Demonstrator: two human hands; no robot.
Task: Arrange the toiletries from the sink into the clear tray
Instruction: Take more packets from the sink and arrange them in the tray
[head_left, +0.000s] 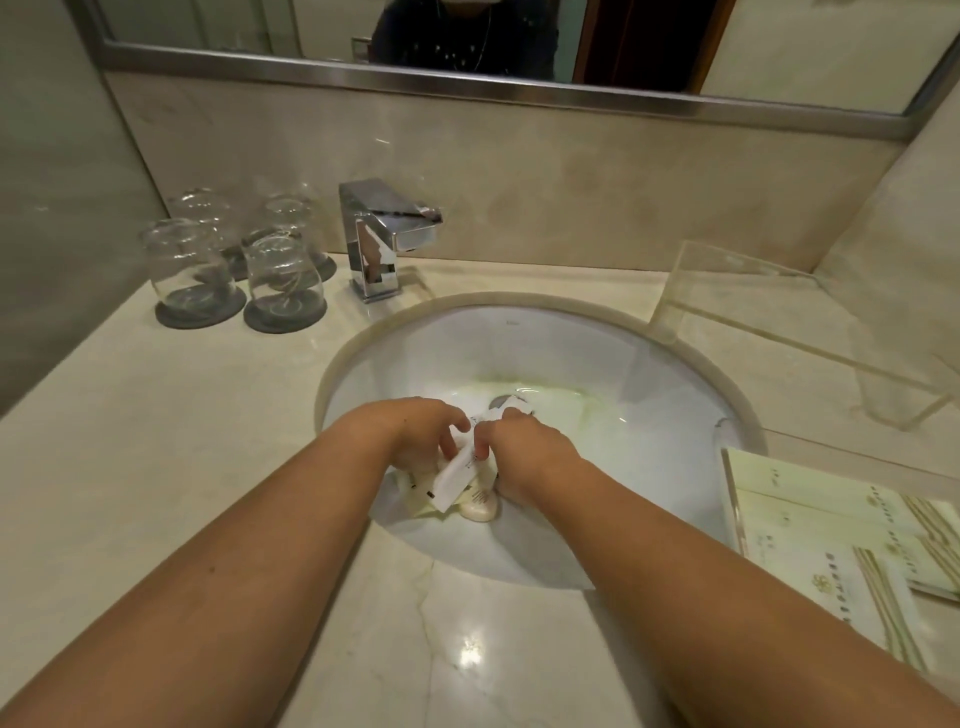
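Note:
Both my hands reach into the white oval sink (623, 395). My left hand (421, 431) and my right hand (524, 447) curl their fingers round a bunch of toiletries: a long white packet (460, 475) and a small cream bottle (479, 505) under it. More pale packets are partly hidden beneath my hands. One clear tray (779, 332) stands at the back right of the counter and holds nothing that I can see. A second clear tray (737, 499) at the right edge holds pale green toiletry boxes (831, 530).
A chrome faucet (379, 239) stands behind the sink. Several upturned glasses (234, 260) sit on dark coasters at the back left. A mirror (467, 47) runs along the wall above the marble counter (182, 441).

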